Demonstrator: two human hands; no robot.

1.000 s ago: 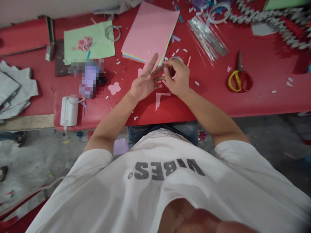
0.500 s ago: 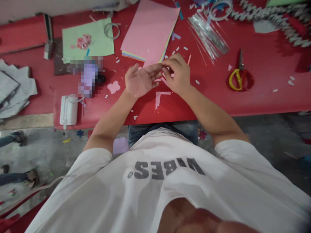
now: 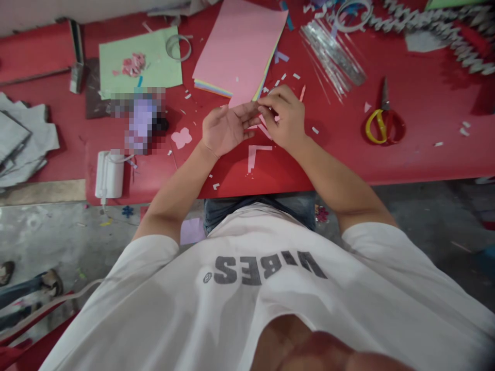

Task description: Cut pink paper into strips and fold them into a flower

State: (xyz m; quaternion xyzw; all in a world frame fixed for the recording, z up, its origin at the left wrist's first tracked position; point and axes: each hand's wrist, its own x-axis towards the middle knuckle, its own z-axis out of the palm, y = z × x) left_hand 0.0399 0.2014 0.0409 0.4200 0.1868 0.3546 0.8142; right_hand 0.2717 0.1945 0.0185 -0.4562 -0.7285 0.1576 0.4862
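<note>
My left hand (image 3: 226,128) lies palm up over the red table (image 3: 425,139), its fingers curled toward my right hand (image 3: 284,117). The fingertips of both hands meet and pinch a small pink paper piece (image 3: 263,123), mostly hidden between them. A stack of coloured paper sheets (image 3: 242,49), pink on top, lies just beyond the hands. A pink L-shaped offcut (image 3: 255,154) rests on the table below the hands. A pink flower-like cut-out (image 3: 181,138) sits to the left.
Yellow-handled scissors (image 3: 381,122) lie to the right. A green sheet (image 3: 139,64) with pink scraps and a tape ring (image 3: 178,47) is at the back left. Clear plastic strips (image 3: 332,54), a white device (image 3: 109,175) and grey card pieces (image 3: 23,139) are also there. Paper scraps are scattered about.
My left hand's fingers, stretched out a second ago, have curled in toward the right hand's fingertips. Both hands stay in the same spot. A person's feet moved at the lower left.
</note>
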